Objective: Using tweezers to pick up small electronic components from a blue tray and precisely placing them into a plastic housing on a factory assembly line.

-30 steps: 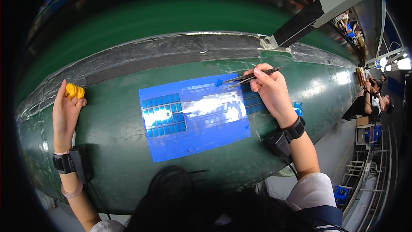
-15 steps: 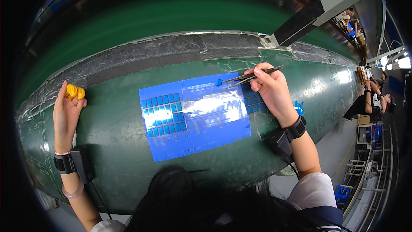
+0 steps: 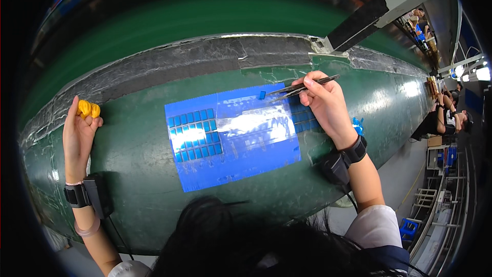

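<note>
My right hand [image 3: 324,97] grips a pair of dark tweezers [image 3: 307,86] between thumb and fingers, over the top right of a blue sheet [image 3: 241,169]. The tweezer points reach left toward a single small blue tile [image 3: 262,95]; whether they touch it is too small to tell. Rows of similar blue tiles [image 3: 197,143] lie on the sheet's left part, some hidden by glare. More tiles [image 3: 303,123] sit at its right edge, partly behind my right hand. At far left my left hand [image 3: 79,141] rests, fingers loosely curled and thumb apart, with yellow finger cots [image 3: 88,109] on two fingertips.
The sheet lies on a green table mat [image 3: 138,138] with a grey taped strip [image 3: 205,56] along its far side. A post [image 3: 359,23] stands at the far right edge. A crumpled blue piece [image 3: 357,126] lies beside my right wrist. Other people [image 3: 448,118] are at the right.
Both hands stay nearly in place. The tweezer points and the single tile look almost unchanged. A small darker blue mark now shows near the sheet's right edge.
</note>
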A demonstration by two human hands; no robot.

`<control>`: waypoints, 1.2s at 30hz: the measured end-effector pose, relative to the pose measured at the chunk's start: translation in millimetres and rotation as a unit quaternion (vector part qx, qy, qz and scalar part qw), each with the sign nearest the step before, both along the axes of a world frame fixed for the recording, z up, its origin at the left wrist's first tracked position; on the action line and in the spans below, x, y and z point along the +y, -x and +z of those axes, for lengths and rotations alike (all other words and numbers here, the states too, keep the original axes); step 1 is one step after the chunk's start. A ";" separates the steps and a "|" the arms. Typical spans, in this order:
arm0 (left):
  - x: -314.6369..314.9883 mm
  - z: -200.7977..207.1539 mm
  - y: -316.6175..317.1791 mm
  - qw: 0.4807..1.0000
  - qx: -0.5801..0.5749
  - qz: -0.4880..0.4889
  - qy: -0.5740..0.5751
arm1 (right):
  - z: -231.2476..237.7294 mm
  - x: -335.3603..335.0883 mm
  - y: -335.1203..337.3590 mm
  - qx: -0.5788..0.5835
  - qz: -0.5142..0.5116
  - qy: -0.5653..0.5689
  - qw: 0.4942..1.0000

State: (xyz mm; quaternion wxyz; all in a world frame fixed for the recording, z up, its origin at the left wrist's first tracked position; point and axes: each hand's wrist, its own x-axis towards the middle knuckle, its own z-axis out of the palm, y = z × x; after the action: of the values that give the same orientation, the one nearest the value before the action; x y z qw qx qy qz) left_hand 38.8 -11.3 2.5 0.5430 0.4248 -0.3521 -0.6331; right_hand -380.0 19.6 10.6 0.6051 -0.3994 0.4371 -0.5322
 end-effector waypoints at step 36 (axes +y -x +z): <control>2.9 4.1 7.9 1.000 0.005 0.025 -0.012 | -1.1 0.2 3.8 -0.025 -0.006 -0.016 1.000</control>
State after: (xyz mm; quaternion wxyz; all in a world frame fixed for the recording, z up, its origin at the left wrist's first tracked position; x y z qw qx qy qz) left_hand 30.9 -8.3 6.6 0.5555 0.4369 -0.3313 -0.6250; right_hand -383.8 19.8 9.6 0.6188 -0.3743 0.4326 -0.5384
